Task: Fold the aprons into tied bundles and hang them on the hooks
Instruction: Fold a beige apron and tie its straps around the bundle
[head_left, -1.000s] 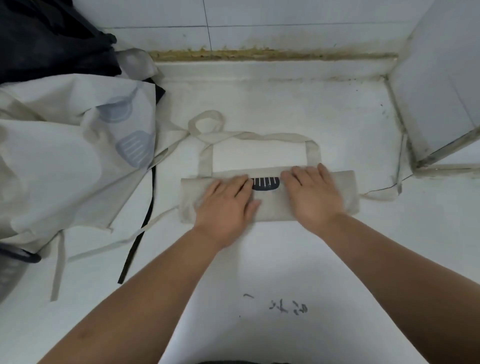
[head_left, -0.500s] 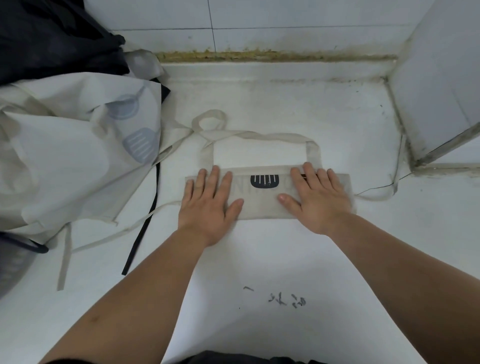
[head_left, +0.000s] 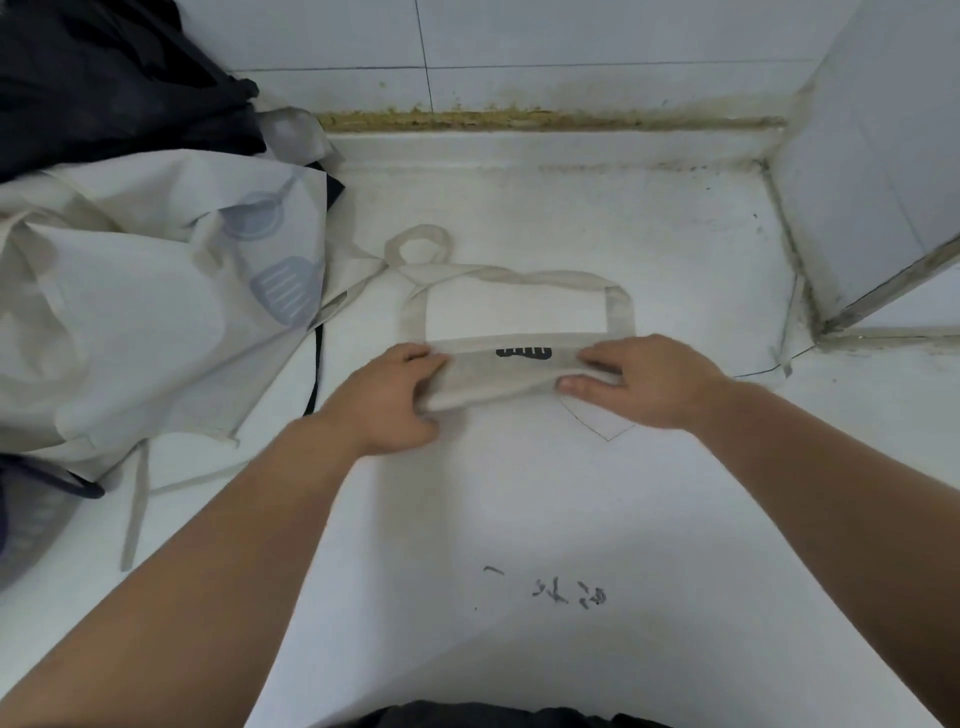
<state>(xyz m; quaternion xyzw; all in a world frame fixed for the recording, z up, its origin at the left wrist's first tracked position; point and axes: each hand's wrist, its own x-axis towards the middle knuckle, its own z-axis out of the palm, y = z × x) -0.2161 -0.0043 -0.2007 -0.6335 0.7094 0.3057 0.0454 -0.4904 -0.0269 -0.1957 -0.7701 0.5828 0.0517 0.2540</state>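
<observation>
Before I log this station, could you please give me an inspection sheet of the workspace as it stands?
Surface: white counter, dark scribbles near the front edge.
Job's things: folded apron lying crosswise, its neck strap looped behind it; pile of unfolded aprons at left; no hooks seen.
Clutter: black cloth at far left; basket partly in view at the left edge.
Hands: left hand and right hand each hold one end of the folded apron in curled fingers.
Cables: nothing seen.
Surroundings: tiled wall behind, grimy seam along its foot.
</observation>
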